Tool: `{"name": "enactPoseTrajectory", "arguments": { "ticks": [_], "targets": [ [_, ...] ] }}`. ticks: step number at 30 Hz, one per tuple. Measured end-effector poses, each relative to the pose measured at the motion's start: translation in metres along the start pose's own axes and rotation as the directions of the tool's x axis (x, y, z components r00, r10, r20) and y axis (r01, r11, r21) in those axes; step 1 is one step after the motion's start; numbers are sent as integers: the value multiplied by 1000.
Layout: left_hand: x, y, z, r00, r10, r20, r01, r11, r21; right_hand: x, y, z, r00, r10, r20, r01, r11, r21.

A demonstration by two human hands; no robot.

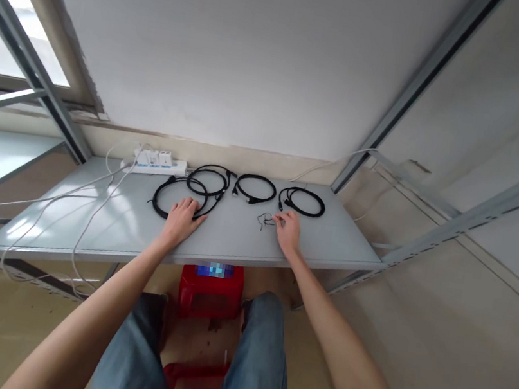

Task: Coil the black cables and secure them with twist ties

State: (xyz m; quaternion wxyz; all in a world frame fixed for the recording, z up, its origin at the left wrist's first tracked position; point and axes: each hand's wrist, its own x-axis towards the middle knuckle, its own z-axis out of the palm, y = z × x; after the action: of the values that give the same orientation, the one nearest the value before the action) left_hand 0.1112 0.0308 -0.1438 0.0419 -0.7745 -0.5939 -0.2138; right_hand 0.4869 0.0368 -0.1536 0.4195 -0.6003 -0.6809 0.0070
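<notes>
Pressing spread-fingered on the cable coil [157,192] nearest the power strip [154,162] is the left hand [181,220]. Farther from the strip, the right hand [289,230] touches a wire tie [263,220] on its strip-ward side; whether it pinches is unclear.

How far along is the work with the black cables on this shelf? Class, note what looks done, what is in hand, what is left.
Done: four black cable coils lie wound on the shelf, near the power strip. In hand: the left hand rests on the leftmost coil; the right hand touches a small wire tie. Left: no coil visibly has a tie round it.
</notes>
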Motion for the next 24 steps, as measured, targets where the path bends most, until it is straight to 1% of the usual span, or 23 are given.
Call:
{"name": "enactPoseTrajectory", "arguments": {
  "ticks": [3,7,9,12,13,15,17,19,20,22,24],
  "targets": [
    [-1,0,-1,1000,-10,24,9,999,37,0,4,8,999,-32,6,32,999,-41],
    [-1,4,-5,995,-51,80,43,995,88,1,7,10,999,36,-17,-38,993,-108],
    [-1,8,-9,988,-104,118,92,990,103,1,7,11,998,58,-17,-60,990,-129],
    [-1,11,-16,966,-175,189,152,980,131,1,3,11,999,54,-11,-55,986,-156],
    [1,11,-20,963,-173,207,145,979,144,1,1,12,999,47,-5,-47,985,-169],
    [8,10,-33,967,-130,218,93,981,171,1,-3,12,999,32,2,-31,981,-193],
    [18,8,-53,981,-102,167,67,977,201,0,-5,11,1000,17,-2,-17,979,-202],
    [28,6,-77,993,-114,40,102,967,233,-1,-6,10,1000,3,-14,-6,981,-192],
    [31,5,-89,992,-123,-25,126,962,241,-2,-6,9,1000,-1,-20,-3,983,-185],
    [31,1,-107,982,-148,-119,174,953,250,-3,-6,8,1000,-13,-25,9,983,-181],
    [19,-7,-114,976,-151,-154,188,947,261,-3,-6,8,999,-32,-16,29,981,-190]
  ]
}}
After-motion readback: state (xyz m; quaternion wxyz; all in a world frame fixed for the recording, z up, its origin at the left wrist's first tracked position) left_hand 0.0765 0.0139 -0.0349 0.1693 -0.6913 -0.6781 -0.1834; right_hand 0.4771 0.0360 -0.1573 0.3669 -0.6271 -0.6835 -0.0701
